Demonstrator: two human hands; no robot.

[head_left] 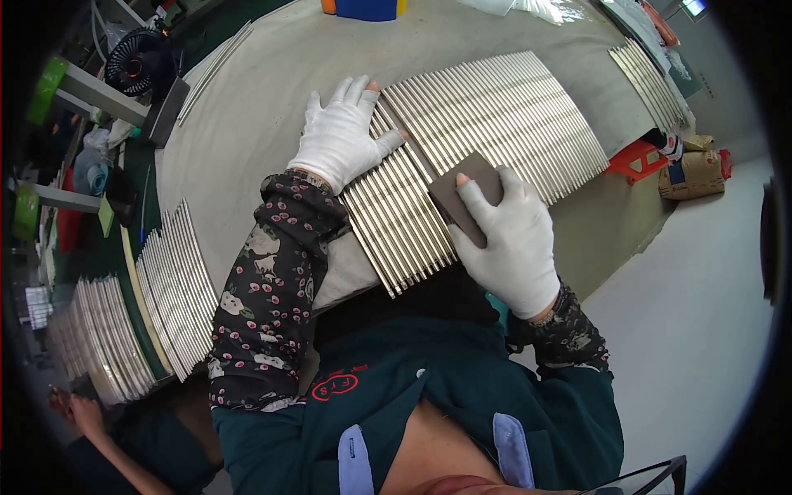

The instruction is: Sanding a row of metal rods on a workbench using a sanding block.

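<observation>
My left hand (340, 139), in a white glove with bare fingertips, lies flat with fingers apart on the left end of the metal rods. My right hand (520, 247), gloved the same way, grips a flat brown-grey sanding block (464, 196), thumb on top. The block rests across the gap between two groups of shiny silver rods. The near group of rods (396, 223) lies side by side close to my body, ends toward the table's front edge. A wider group of rods (511, 107) fans out beyond the gap.
More rods stand in bundles (177, 289) at the left, near another person's hand (85, 415). Further rods (648, 78) lie at the far right. A black fan (139, 62) is at the back left. A red stool (637, 161) and a brown sack (693, 177) stand right of the table.
</observation>
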